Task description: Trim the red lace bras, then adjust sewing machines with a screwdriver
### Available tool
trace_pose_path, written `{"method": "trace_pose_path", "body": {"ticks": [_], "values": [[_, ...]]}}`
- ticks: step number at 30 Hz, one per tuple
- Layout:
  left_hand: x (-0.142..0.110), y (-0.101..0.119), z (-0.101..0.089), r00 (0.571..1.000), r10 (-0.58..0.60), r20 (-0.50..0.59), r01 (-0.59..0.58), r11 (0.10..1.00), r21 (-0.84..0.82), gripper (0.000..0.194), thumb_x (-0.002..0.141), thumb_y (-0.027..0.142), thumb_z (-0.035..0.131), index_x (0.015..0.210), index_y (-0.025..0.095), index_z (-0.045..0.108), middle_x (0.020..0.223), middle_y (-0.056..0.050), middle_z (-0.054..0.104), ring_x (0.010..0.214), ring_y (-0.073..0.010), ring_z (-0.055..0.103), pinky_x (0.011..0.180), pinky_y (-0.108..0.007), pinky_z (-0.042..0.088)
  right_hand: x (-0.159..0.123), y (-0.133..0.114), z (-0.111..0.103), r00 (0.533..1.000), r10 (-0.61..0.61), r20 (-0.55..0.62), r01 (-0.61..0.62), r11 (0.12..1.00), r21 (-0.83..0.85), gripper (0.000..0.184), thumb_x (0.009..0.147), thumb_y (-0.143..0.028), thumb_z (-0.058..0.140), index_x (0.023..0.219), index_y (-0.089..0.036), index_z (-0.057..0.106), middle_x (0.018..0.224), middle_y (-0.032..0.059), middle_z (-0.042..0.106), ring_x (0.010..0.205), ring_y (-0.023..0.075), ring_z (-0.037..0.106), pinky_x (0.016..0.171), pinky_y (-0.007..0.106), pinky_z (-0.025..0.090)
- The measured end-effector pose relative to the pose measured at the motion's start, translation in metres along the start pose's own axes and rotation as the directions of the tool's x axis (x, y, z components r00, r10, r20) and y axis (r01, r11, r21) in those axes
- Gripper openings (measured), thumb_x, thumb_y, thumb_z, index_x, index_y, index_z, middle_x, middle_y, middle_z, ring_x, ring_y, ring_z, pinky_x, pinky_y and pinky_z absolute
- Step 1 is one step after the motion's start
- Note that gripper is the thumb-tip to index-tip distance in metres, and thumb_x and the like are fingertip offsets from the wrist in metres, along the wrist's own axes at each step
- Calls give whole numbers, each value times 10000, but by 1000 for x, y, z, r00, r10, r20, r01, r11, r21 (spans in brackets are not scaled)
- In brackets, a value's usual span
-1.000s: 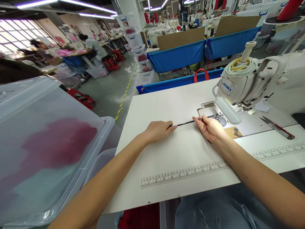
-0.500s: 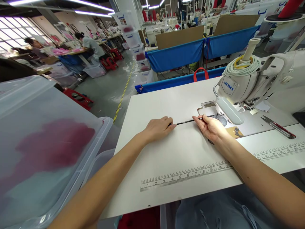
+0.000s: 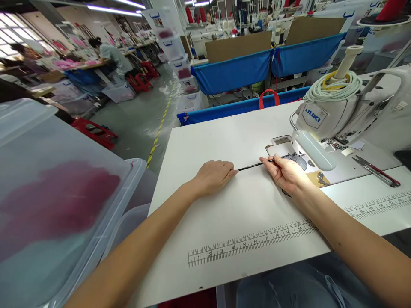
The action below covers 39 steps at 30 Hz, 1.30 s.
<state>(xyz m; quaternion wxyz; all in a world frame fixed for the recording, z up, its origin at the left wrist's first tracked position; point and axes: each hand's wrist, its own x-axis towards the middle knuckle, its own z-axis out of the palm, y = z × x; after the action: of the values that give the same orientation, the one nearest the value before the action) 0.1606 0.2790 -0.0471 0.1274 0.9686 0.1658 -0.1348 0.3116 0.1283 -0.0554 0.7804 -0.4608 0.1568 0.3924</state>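
A thin black cord or narrow strip (image 3: 250,166) is stretched straight over the white tabletop toward the needle area of a JUKI sewing machine (image 3: 314,117). My left hand (image 3: 215,176) lies palm down with its fingers closed on the cord's left part; any end inside the fist is hidden. Palm up, my right hand (image 3: 287,174) holds the cord between thumb and fingers, just left of the needle plate. Beyond the right fingers, the cord continues a little way to the lit plate. The exact contact under the presser foot is too small to make out.
Thread snips (image 3: 379,172) lie right of the machine head. A printed ruler (image 3: 244,244) runs along the white table's (image 3: 192,145) front. A translucent bin (image 3: 61,141) with pink and pale fabric stands at left. Coiled pale cord (image 3: 334,89) sits atop the machine.
The camera view has shifted slightly. Both hands keep their hold on the black cord, with hardly any movement along the table.
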Motion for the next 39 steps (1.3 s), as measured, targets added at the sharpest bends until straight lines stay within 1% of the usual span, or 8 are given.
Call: {"method": "trace_pose_path", "body": {"ticks": [4,8,13,16,20,26,33,39], "values": [[-1,0,-1,1000,10,18,-10,1000,9,402,962,428,174,831,226,496,877,-58,650,818,-247,591,762,-386,419,1,0,-3,1000,12,3,-12,1000,-8,222,967,-31,443,791,-104,557,731,62,617,738,187,728,725,246,643],[0,0,0,1000,19,16,-20,1000,19,400,965,423,164,833,227,487,869,-56,646,821,-255,594,747,-385,407,1,-1,-2,1000,26,1,-26,1000,-12,218,978,-39,424,820,-99,562,731,57,625,732,180,727,723,243,644],[2,-1,0,999,34,15,-35,997,66,374,972,398,192,861,219,500,905,-64,656,851,-255,589,793,-400,403,1,-3,1,999,42,-28,-42,999,-4,207,983,-31,402,863,-100,556,716,40,610,743,190,727,697,260,655],[3,-3,1,999,47,9,-48,997,59,376,979,390,187,851,220,496,910,-58,655,862,-246,582,806,-397,401,1,-4,3,997,56,-48,-56,998,-3,202,990,-42,393,883,-97,556,730,44,615,736,189,725,672,260,657],[4,-4,6,998,49,-25,-48,998,31,391,988,382,182,838,216,503,908,-57,654,854,-236,566,814,-397,393,-1,-5,5,996,59,-66,-60,998,-11,191,991,-47,401,885,-91,554,736,46,621,720,181,722,663,253,656],[3,-1,13,996,4,-94,0,999,36,380,1000,354,217,865,201,539,934,-65,639,863,-231,557,805,-387,394,-2,-5,6,998,46,-51,-47,999,-20,197,984,-34,414,849,-69,553,728,47,622,716,178,724,700,248,646],[2,0,16,991,24,-129,-12,995,98,346,1004,334,264,886,185,554,931,-68,639,853,-226,558,794,-379,381,-1,-4,6,997,51,-55,-53,998,-28,205,991,-40,394,865,-42,556,763,80,644,714,193,733,686,251,645],[2,-1,14,991,51,-121,-38,994,105,383,1008,339,239,873,182,560,921,-66,649,823,-216,555,780,-380,383,-1,-3,5,998,21,-54,-24,999,-43,229,992,-28,391,832,-54,553,691,46,632,696,191,734,679,244,645]]}}
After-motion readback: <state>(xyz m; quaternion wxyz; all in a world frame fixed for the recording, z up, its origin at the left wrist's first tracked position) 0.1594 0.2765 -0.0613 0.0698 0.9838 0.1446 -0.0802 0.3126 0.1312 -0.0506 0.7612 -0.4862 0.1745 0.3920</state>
